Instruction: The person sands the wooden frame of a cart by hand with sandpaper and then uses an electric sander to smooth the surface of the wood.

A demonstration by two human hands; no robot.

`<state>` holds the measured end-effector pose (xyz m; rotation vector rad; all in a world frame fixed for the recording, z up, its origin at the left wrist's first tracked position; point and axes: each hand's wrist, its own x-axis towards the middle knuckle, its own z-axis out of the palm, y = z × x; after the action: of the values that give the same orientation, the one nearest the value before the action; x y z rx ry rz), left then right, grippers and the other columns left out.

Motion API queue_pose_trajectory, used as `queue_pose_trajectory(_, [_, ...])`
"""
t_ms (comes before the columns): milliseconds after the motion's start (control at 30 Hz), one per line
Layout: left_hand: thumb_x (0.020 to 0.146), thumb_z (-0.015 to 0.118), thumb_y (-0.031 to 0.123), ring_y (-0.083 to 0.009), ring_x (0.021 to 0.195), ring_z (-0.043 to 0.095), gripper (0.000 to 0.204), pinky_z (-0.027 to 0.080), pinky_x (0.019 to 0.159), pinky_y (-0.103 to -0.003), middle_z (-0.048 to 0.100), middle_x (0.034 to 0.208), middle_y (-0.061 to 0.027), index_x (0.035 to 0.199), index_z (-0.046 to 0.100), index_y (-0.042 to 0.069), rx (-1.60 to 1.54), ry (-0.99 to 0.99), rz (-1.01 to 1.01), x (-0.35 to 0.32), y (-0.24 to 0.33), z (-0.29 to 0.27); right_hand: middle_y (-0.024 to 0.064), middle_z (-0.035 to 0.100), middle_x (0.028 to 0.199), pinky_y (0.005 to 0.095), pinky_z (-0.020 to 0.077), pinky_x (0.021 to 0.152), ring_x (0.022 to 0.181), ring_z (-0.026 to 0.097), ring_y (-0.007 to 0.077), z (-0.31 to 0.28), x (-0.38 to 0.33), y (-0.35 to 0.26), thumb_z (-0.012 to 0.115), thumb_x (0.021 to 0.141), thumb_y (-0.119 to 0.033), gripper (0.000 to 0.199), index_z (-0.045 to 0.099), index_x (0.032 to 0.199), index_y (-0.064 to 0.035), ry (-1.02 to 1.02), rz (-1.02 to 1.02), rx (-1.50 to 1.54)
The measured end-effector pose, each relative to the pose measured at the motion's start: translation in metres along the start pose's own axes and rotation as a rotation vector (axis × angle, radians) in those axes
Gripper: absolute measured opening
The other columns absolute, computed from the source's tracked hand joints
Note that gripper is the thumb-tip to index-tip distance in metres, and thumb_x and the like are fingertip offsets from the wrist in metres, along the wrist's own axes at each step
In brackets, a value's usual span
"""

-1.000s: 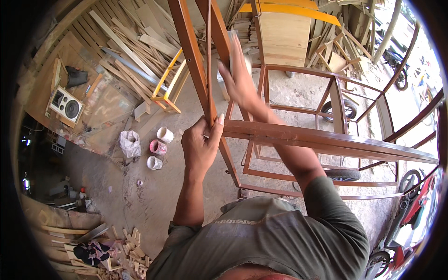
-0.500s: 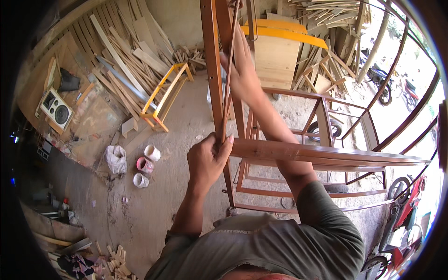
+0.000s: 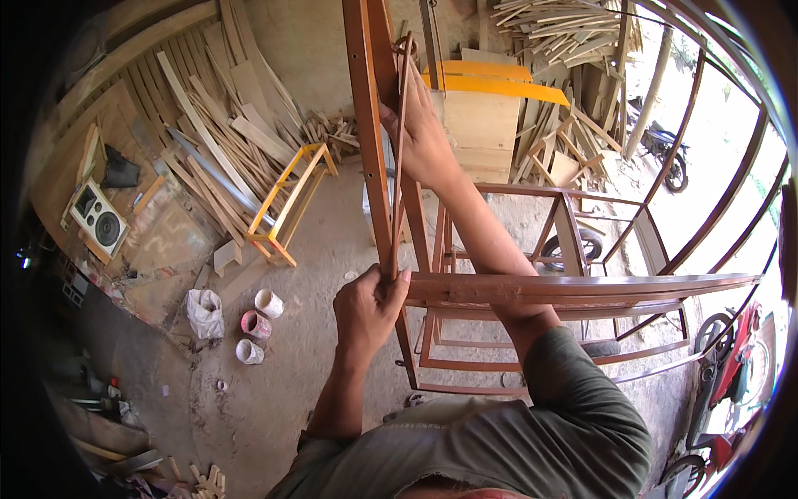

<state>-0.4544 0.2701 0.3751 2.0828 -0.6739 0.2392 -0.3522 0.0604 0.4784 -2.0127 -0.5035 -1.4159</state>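
Note:
A reddish-brown frame stands close in front of me, with an upright rail (image 3: 369,125) and a crossbar (image 3: 582,289) running right from their corner. A thin brown rod (image 3: 401,158) slants along the upright, its looped top near the rail. My left hand (image 3: 364,314) is closed around the corner, its thumb by the rod's lower end. My right hand (image 3: 422,141) reaches over the crossbar and up to the upright. Its fingers are stretched out flat behind the rod, and the thumb rests near the rail. The palm side is partly hidden.
More brown framework (image 3: 573,233) stands to the right, with motorcycles (image 3: 723,366) beyond. A yellow frame (image 3: 291,204), white buckets (image 3: 268,303), a sack (image 3: 204,314) and a speaker (image 3: 100,218) lie left. Wood offcuts (image 3: 237,125) lean at the back wall beside a pale cabinet (image 3: 478,125).
My right hand has slid a little down along the upright. The left hand keeps its hold at the corner. The whole view has shifted slightly.

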Motion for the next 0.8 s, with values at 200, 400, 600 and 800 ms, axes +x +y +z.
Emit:
queue_pose_trajectory(200, [0.099, 0.068, 0.034, -0.0153, 0.057, 0.06, 0.036, 0.045, 0.056, -0.033, 0.063, 0.064, -0.0098, 0.091, 0.07, -0.001, -0.036, -0.011, 0.002, 0.002, -0.001, -0.002, 0.0319, 0.022, 0.164, 0.0491, 0.021, 0.126, 0.154, 0.022, 0.0443, 0.037, -0.229, 0.033, 0.059, 0.1, -0.011, 0.078, 0.014, 0.161, 0.0052, -0.193, 0.309, 0.021])
queue_pose_trajectory(400, [0.098, 0.069, 0.038, -0.0245, 0.06, 0.069, 0.039, 0.051, 0.059, -0.035, 0.067, 0.066, -0.0118, 0.086, 0.07, 0.001, -0.036, -0.016, 0.005, 0.0, -0.006, 0.001, 0.0363, 0.016, 0.164, 0.0463, 0.0223, 0.126, 0.155, 0.019, 0.0442, 0.053, -0.257, 0.029, 0.054, 0.104, -0.016, 0.076, 0.009, 0.16, 0.0081, -0.161, 0.516, 0.147])
queue_pose_trajectory(600, [0.097, 0.07, 0.038, -0.0253, 0.063, 0.071, 0.038, 0.053, 0.061, -0.036, 0.068, 0.068, -0.0135, 0.088, 0.07, 0.001, -0.008, -0.033, -0.007, 0.01, 0.0, 0.005, 0.0293, 0.01, 0.168, 0.0461, 0.0138, 0.127, 0.157, 0.01, 0.0428, 0.031, -0.157, 0.018, 0.06, 0.098, -0.008, 0.083, 0.008, 0.162, 0.0049, -0.069, 0.244, 0.091])
queue_pose_trajectory(800, [0.099, 0.069, 0.036, -0.0154, 0.064, 0.067, 0.036, 0.051, 0.059, -0.032, 0.067, 0.067, -0.0081, 0.09, 0.073, 0.002, -0.067, -0.026, 0.062, 0.007, -0.012, -0.001, 0.0305, 0.036, 0.159, 0.0443, 0.032, 0.12, 0.149, 0.032, 0.0453, 0.01, -0.35, 0.022, 0.045, 0.107, -0.024, 0.056, 0.035, 0.155, 0.0043, -0.339, 0.483, 0.066])
